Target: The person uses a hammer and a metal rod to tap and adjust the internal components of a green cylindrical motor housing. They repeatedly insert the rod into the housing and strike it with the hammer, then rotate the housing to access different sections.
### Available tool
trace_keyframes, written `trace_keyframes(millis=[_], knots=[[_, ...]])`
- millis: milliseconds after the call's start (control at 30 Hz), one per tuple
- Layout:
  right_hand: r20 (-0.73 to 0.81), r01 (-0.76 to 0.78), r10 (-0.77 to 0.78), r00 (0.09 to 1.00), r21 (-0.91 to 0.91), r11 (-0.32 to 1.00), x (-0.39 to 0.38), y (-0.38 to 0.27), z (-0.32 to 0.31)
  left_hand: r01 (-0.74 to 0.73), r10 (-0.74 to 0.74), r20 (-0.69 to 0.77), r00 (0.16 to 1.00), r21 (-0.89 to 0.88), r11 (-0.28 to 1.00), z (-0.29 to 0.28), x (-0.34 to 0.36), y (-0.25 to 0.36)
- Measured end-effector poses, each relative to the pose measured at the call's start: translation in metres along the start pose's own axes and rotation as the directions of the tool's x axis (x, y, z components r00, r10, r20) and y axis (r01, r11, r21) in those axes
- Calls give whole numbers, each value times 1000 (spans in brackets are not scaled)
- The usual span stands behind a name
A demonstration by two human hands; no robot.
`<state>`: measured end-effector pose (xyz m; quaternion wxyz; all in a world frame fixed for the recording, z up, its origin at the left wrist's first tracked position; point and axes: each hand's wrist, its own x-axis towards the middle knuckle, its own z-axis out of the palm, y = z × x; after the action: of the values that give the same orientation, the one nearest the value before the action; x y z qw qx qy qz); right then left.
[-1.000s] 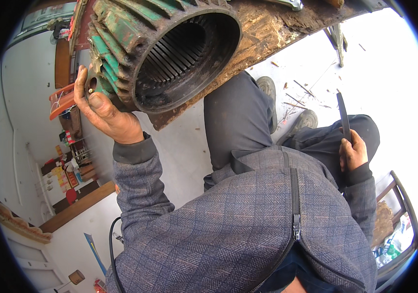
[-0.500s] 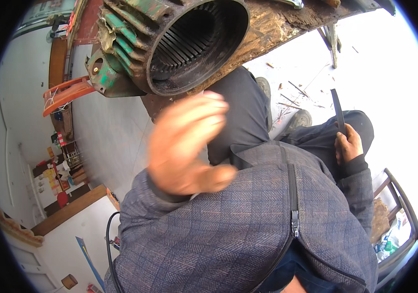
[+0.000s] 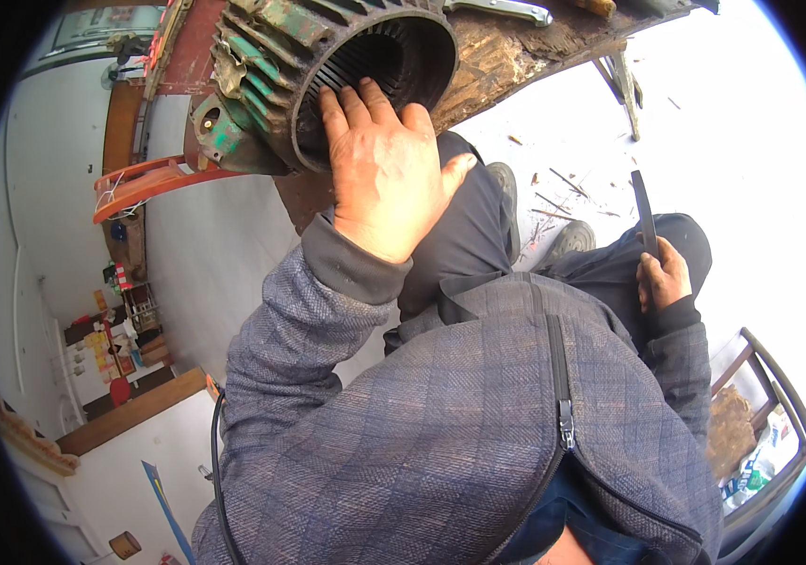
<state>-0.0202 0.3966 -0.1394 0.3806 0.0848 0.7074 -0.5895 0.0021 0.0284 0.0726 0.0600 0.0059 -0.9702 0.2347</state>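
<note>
Occupying hands (image 3: pixel 389 184) (image 3: pixel 665 275): finned housing (image 3: pixel 304 56), dark strip (image 3: pixel 644 209); lettered bag (image 3: pixel 758 474) nearby

I have my left hand (image 3: pixel 384 179) at the round opening of a finned, green-flecked metal housing (image 3: pixel 266 85), fingers (image 3: pixel 356 108) reaching inside; the housing sits on a worn wooden worktop (image 3: pixel 506 61). My right hand (image 3: pixel 665 275) grips a flat dark strip (image 3: pixel 643 202).

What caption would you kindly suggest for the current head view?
Left hand at the open end of a ribbed metal casing, right hand holding a thin dark strip.
</note>
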Motion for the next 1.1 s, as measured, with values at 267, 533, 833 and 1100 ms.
trace_keyframes(millis=[267, 533, 833, 1100], knots=[[13, 9, -10, 1000, 22, 1000, -2, 2, -2, 44, -40, 68, 997, -61, 997, -1, -12, 11], [17, 11, -13, 1000, 72, 997, -5, -2, -2, 12, -12, 1, 1000, -177, 984, -3, -21, 13], [20, 44, -45, 999, 39, 998, -8, -3, -1, 171, -200, -57, 978, -327, 930, 21, 19, 17], [7, 63, -63, 998, 2, 998, -8, -2, 0, 118, -201, -129, 971, -474, 872, 26, -2, 35]])
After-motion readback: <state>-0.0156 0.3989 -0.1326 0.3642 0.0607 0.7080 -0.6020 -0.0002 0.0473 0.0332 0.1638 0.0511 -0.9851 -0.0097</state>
